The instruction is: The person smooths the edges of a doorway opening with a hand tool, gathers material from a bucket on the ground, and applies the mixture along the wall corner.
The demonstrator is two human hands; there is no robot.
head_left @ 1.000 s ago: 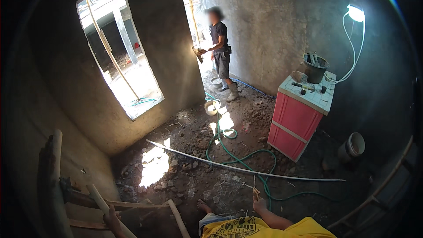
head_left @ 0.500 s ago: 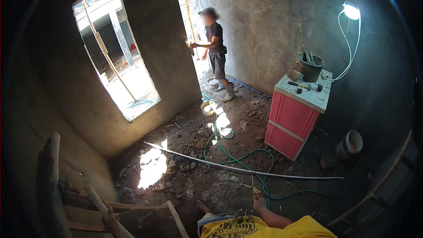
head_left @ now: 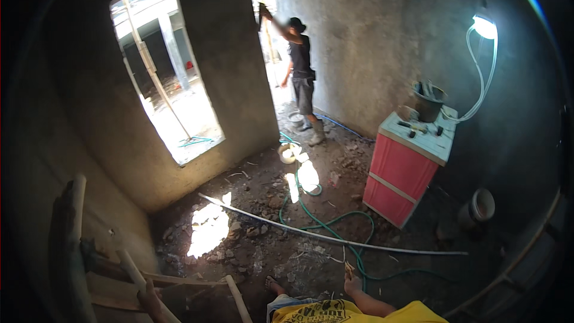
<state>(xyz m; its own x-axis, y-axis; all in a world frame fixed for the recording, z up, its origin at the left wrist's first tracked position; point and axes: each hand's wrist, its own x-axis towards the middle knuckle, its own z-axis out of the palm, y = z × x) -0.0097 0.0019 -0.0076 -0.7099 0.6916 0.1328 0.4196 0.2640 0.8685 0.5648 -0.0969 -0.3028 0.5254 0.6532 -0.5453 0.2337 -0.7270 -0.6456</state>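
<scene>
My left hand (head_left: 149,299) is closed round a pale wooden pole (head_left: 129,266) at the lower left, part of a wooden framework with crossbars (head_left: 179,280). My right hand (head_left: 353,285) grips a small tan object (head_left: 350,269) at bottom centre, too small to name. Below lie rubble, a long white pipe (head_left: 317,233) and a loosely coiled green hose (head_left: 365,263).
A co-worker (head_left: 302,66) stands in the doorway, an arm raised to its edge. At right are a pink tile-topped box (head_left: 391,173) with a bucket (head_left: 429,104) on it, a hanging lamp (head_left: 484,27), a pail (head_left: 476,208) and a ladder (head_left: 541,233). A window opening (head_left: 161,66) is at left.
The co-worker's arm has gone up from waist level to head height. The view has shifted slightly. My two hands stay much as they were.
</scene>
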